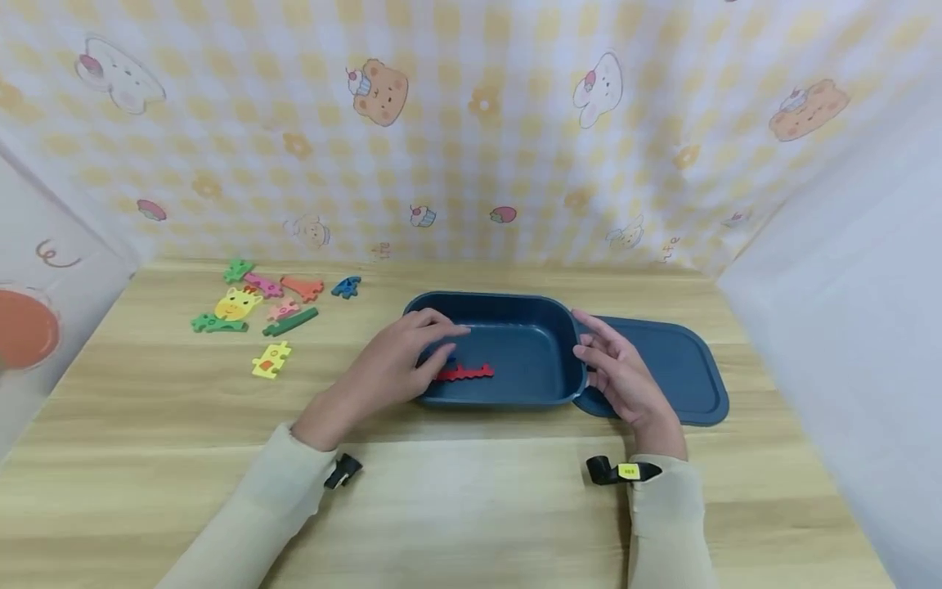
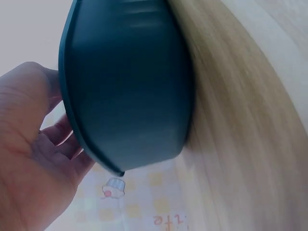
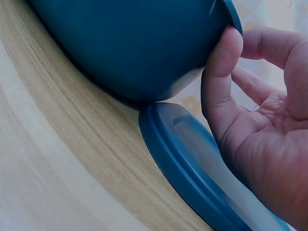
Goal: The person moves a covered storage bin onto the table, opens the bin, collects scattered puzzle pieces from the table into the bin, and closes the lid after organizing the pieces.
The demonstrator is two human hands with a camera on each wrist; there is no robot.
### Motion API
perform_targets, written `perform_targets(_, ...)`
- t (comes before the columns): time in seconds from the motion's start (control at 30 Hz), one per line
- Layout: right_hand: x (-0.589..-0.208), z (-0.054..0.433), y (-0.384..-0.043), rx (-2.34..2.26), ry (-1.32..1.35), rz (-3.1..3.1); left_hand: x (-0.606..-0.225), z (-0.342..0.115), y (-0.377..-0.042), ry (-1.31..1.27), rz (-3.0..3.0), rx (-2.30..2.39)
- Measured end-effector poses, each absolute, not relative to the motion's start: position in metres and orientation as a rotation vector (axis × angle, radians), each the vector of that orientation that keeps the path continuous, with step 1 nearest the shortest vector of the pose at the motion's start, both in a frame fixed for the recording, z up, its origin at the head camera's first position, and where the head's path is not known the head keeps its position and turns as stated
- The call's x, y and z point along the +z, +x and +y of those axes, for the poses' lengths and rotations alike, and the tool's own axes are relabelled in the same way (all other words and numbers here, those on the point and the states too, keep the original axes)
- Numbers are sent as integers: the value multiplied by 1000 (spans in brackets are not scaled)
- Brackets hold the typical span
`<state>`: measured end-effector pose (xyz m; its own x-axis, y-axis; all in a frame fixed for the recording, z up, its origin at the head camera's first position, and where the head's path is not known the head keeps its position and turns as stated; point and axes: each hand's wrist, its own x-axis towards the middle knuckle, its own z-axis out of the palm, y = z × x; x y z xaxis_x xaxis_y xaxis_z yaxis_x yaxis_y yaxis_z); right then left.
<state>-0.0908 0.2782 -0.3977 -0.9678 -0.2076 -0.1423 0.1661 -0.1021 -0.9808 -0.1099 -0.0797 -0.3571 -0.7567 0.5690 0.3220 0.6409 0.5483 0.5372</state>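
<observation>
A dark blue box (image 1: 515,393) with its top uncovered sits on the table. Over its left rim reaches my left hand (image 1: 401,353), its fingers inside and its thumb apart from the index finger; I see nothing between them. Below that thumb lie a red strip-shaped piece (image 1: 471,373) and a mostly hidden blue piece (image 1: 449,361). At the right end, my right hand (image 1: 624,380) touches the box rim with thumb and index finger, the other fingers loosely bent. The left wrist view shows the box's outer wall (image 2: 130,91), which hides my left fingertips.
A matching blue lid (image 1: 680,372) lies flat at the right, partly under the right hand. Several colourful puzzle pieces are spread at the left, including a giraffe-face piece (image 1: 237,304), a yellow piece (image 1: 271,360) and a blue one (image 1: 347,286). A checked curtain (image 1: 456,164) hangs behind.
</observation>
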Motion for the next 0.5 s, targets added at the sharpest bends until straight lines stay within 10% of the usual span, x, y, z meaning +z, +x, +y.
perform_targets(0.5,-398,281,-90,-2136,-57,1946,-359,-138,-105,-605,-2703,-1018)
